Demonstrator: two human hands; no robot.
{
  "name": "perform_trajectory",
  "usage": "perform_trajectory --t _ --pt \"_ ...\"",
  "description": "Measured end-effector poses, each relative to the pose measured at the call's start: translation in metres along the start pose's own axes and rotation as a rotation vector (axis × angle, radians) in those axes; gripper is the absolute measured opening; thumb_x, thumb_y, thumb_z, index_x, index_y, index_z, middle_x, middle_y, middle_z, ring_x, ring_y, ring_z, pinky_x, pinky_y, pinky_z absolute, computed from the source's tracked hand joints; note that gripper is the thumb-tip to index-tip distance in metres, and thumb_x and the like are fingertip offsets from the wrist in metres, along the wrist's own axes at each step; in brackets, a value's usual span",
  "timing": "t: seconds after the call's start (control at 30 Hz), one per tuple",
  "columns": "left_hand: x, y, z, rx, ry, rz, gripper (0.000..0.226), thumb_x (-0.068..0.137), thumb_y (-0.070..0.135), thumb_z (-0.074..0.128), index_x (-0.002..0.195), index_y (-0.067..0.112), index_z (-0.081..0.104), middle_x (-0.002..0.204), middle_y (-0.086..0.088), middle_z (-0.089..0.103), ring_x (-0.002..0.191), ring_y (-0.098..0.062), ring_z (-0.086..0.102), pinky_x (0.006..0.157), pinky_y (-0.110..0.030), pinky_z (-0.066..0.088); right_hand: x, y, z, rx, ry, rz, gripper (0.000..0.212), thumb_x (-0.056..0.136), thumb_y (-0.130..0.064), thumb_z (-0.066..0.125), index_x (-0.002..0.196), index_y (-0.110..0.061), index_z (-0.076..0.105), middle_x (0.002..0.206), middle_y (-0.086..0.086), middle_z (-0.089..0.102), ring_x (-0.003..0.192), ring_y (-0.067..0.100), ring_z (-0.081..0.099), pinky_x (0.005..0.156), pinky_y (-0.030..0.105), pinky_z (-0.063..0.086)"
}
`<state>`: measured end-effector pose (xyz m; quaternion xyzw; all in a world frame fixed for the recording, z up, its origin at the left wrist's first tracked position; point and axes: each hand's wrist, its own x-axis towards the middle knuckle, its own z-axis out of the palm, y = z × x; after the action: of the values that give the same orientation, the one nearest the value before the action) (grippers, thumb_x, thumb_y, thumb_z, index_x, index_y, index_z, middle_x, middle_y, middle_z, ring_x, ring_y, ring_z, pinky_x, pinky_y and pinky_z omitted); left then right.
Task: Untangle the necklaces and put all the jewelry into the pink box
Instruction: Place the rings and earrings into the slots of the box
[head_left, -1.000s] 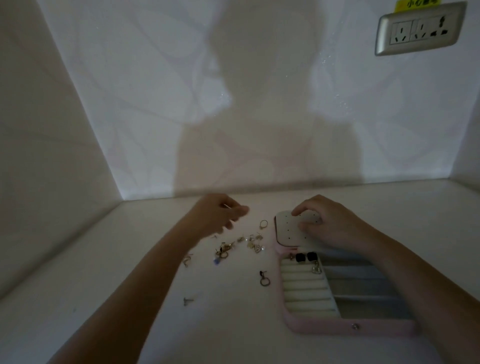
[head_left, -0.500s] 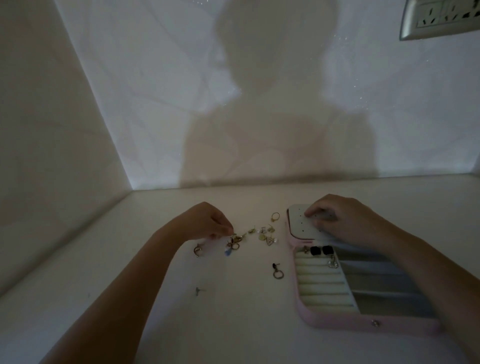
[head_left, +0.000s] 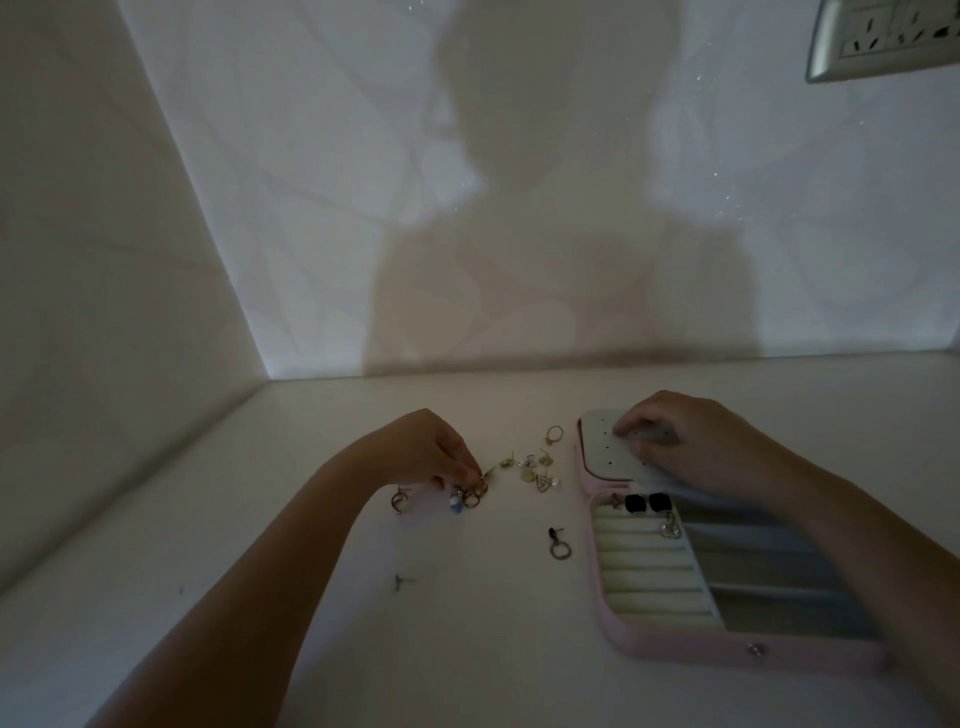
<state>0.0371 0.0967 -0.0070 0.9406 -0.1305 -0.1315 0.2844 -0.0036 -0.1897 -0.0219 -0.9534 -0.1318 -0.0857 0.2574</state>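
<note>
Several small pieces of jewelry (head_left: 527, 474) lie scattered in dim light on the pale table (head_left: 234, 597), gold and silver bits mostly too small to name: a ring (head_left: 554, 434) farthest back, a blue bead (head_left: 456, 503) beside a tangle of gold loops, a dark-topped hoop earring (head_left: 560, 545) alone nearer the person, and a tiny stud (head_left: 401, 582) nearest of all. The left hand (head_left: 426, 457) reaches down at the left end of the scatter, fingertips drawn together and pinching a small gold piece (head_left: 483, 474). To the right sits the open pink box (head_left: 727, 647), with cream ring rolls (head_left: 644, 571) on its left side, grey compartments (head_left: 769, 564) on its right, and two black earrings (head_left: 644, 502) and a silver piece (head_left: 670, 529) already inside. The right hand (head_left: 691, 447) lies with bent fingers on the box's white perforated panel (head_left: 605, 457); whether it grips it I cannot tell. Bare table lies between the left forearm and the box's left rim, and behind the scatter up to the walls, which meet in a corner at back left.
</note>
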Motion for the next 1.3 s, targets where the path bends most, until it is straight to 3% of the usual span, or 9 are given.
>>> perform_trajectory --t 0.2,0.37,0.5,0.6,0.67,0.8,0.97,1.13,1.3 --pt "-0.006 0.002 -0.007 -0.177 0.017 -0.016 0.005 0.084 0.014 0.070 0.088 0.013 0.074 0.084 -0.008 0.072 0.075 -0.010 0.065 0.071 -0.016 0.053 -0.001 -0.002 -0.001 -0.015 -0.018 0.009 0.020 0.094 -0.020 0.057 0.110 -0.029 0.064 0.113 -0.010 0.055 0.108 0.007 0.052 0.087 0.022 0.040" --pt "-0.016 0.023 -0.009 -0.422 0.039 0.079 0.013 0.085 0.014 0.068 0.095 0.006 0.071 0.092 -0.009 0.074 0.081 -0.012 0.068 0.075 -0.020 0.054 -0.003 -0.005 -0.002 -0.015 0.010 0.004 0.022 0.094 -0.019 0.056 0.112 -0.027 0.065 0.114 -0.012 0.058 0.104 0.004 0.052 0.086 0.022 0.039" --pt "-0.024 0.047 0.000 -0.519 0.065 0.225 0.009 0.086 0.010 0.066 0.093 0.005 0.070 0.091 -0.009 0.074 0.080 -0.013 0.069 0.068 -0.018 0.051 -0.004 -0.019 -0.011 0.292 0.113 -0.023 0.019 0.090 -0.013 0.063 0.104 -0.025 0.068 0.100 -0.016 0.069 0.093 -0.005 0.062 0.078 0.010 0.042" --pt "-0.029 0.063 0.010 -0.489 0.145 0.304 0.008 0.082 0.009 0.071 0.089 0.006 0.070 0.085 -0.010 0.074 0.076 -0.013 0.068 0.070 -0.019 0.052 -0.009 -0.035 -0.018 0.713 0.026 -0.051 0.018 0.087 -0.008 0.064 0.102 -0.018 0.070 0.091 -0.001 0.075 0.089 0.008 0.070 0.074 0.017 0.052" --pt "-0.031 0.071 0.017 -0.455 0.199 0.352 0.011 0.078 0.008 0.075 0.087 0.005 0.070 0.080 -0.006 0.074 0.071 -0.009 0.068 0.067 -0.016 0.051 -0.012 -0.042 -0.019 0.846 -0.042 -0.053 0.017 0.087 -0.008 0.063 0.102 -0.011 0.070 0.090 0.008 0.075 0.086 0.016 0.071 0.072 0.021 0.056" --pt "-0.033 0.077 0.027 -0.358 0.274 0.454 0.012 0.074 0.009 0.078 0.083 0.009 0.070 0.077 0.000 0.074 0.073 -0.009 0.070 0.070 -0.016 0.053 -0.014 -0.047 -0.018 0.937 -0.079 -0.016 0.015 0.082 -0.006 0.066 0.095 -0.004 0.072 0.083 0.016 0.073 0.073 0.017 0.070 0.067 0.022 0.058" --pt "-0.036 0.083 0.031 -0.184 0.359 0.558 0.016 0.074 0.009 0.079 0.081 0.019 0.068 0.076 0.007 0.071 0.069 -0.001 0.064 0.068 -0.013 0.050 -0.014 -0.046 -0.019 0.962 -0.078 0.016 0.010 0.077 0.001 0.070 0.085 -0.004 0.071 0.075 0.011 0.073 0.066 0.014 0.069 0.065 0.020 0.057" --pt "-0.035 0.087 0.034 -0.343 0.386 0.411 0.018 0.075 0.011 0.079 0.086 0.016 0.066 0.079 0.001 0.072 0.072 -0.007 0.068 0.067 -0.017 0.054 -0.014 -0.044 -0.022 0.928 -0.026 0.010 0.017 0.080 0.000 0.069 0.095 -0.008 0.072 0.077 0.008 0.074 0.072 0.013 0.069 0.068 0.018 0.055" --pt "-0.037 0.087 0.032 -0.591 0.179 0.205 0.015 0.076 0.019 0.076 0.085 0.008 0.071 0.080 -0.009 0.074 0.069 -0.011 0.070 0.062 -0.017 0.052 -0.014 -0.043 -0.022 0.831 0.067 0.001 0.016 0.083 -0.003 0.068 0.095 -0.011 0.075 0.082 0.006 0.075 0.075 0.009 0.069 0.068 0.014 0.052"
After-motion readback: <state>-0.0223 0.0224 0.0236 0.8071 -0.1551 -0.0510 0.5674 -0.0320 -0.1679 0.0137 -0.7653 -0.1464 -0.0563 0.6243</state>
